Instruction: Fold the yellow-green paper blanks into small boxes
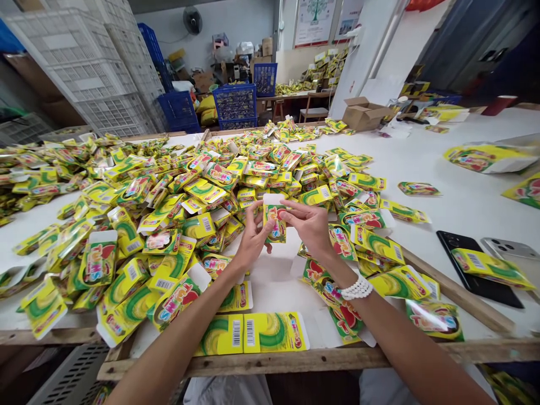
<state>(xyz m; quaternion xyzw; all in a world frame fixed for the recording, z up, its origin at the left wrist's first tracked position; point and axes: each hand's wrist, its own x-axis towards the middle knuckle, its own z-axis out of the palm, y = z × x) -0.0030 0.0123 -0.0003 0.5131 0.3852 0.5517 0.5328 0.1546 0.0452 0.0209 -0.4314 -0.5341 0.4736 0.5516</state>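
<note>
Gripping a yellow printed carton (pixel 275 223) between both hands, a worker at a long white table (pixel 476 191) works amid a sprawling heap of matching cartons (pixel 139 225), seen from the head-worn camera. The carton stands upright above the table, its white tuck flap (pixel 274 199) raised at the top. The left hand (pixel 253 239) has its fingers partly curled against the carton's left side, while the right hand (pixel 310 228) reaches over from the other side, its fingers pressed to the upper right edge; both have hold of it. A white beaded bracelet (pixel 357 288) circles the right wrist. Flat yellow blanks with barcodes (pixel 274 333) lie open near the table's wooden edge (pixel 354 360), while the heap's cartons lie loose and unstacked, many with white flaps showing. How many are finished cannot be told from this view. A black smartphone (pixel 468 275) lies at right beneath another carton (pixel 491 268). Beyond the table stand white stacked crates (pixel 97 73), blue plastic crates (pixel 235 103), and an open cardboard box (pixel 363 112).
</note>
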